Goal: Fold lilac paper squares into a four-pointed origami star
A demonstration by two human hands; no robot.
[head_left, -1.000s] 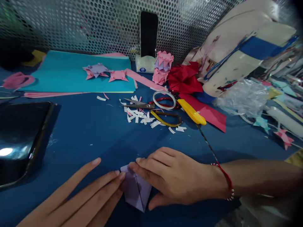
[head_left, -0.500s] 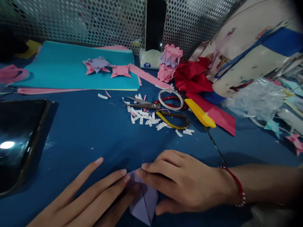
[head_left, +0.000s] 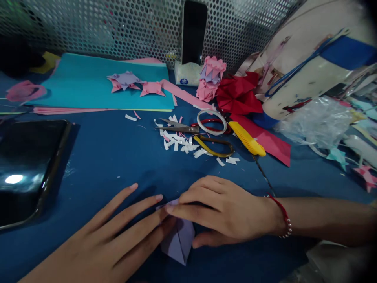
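A folded sheet of purple paper (head_left: pixel 180 245) lies flat on the blue tabletop, with a crease down its middle and a pointed end toward me. My left hand (head_left: pixel 118 237) reaches over its left side, fingers stretched and spread, some fingertips resting on the paper. From the right, my right hand (head_left: pixel 228 212) grips the paper's upper part, index and middle fingers pressed together on it and thumb tucked along the right edge. Fingers of both hands meet over the upper fold and hide much of it. A red beaded bracelet (head_left: pixel 279 210) circles my right wrist.
Beyond my hands lie scissors (head_left: pixel 188 129), a roll of tape (head_left: pixel 212 133), a yellow cutter (head_left: pixel 247 139) and white paper scraps (head_left: pixel 176 141). A phone (head_left: pixel 29 169) is at left. Blue sheets (head_left: pixel 88 94) bear origami pieces (head_left: pixel 125 79). A bottle (head_left: pixel 300 90) leans at right.
Both hands and the purple paper appear a little higher in view. My left fingers have slid further over the paper and now meet the right fingertips.
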